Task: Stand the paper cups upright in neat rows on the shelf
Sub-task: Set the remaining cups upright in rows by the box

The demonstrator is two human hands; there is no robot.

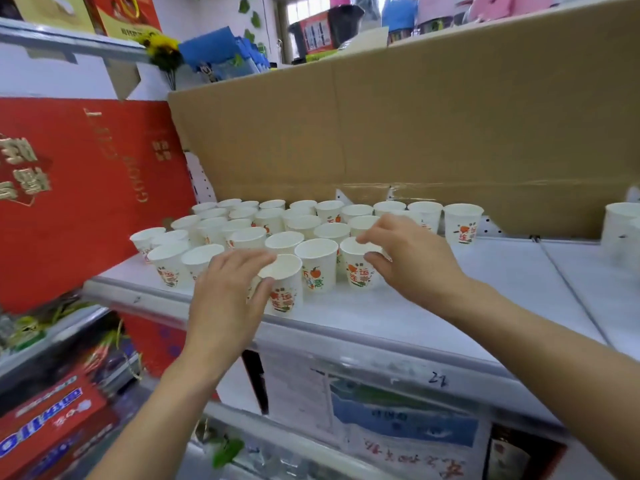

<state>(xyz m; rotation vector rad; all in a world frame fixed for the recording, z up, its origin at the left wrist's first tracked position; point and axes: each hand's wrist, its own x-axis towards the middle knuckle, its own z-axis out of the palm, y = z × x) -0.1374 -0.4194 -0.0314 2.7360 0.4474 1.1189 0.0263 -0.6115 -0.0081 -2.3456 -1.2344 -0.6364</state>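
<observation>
Several white paper cups with red and green print stand upright in rows on the white shelf (502, 271). My left hand (225, 299) grips the front cup (284, 292) near the shelf's front edge, fingers over its rim and thumb on its side. My right hand (408, 258) pinches the rim of another front-row cup (358, 268), fingers on the far rim and thumb on the near side. Between these two stands a third front cup (317, 263). A single cup (462, 223) stands apart at the right end of the back row.
A brown cardboard sheet (415, 126) forms the back wall behind the cups. A large red gift box (79, 195) bounds the shelf on the left. More white cups (621, 230) stand at the far right. Below are lower shelves with boxed goods (52, 417).
</observation>
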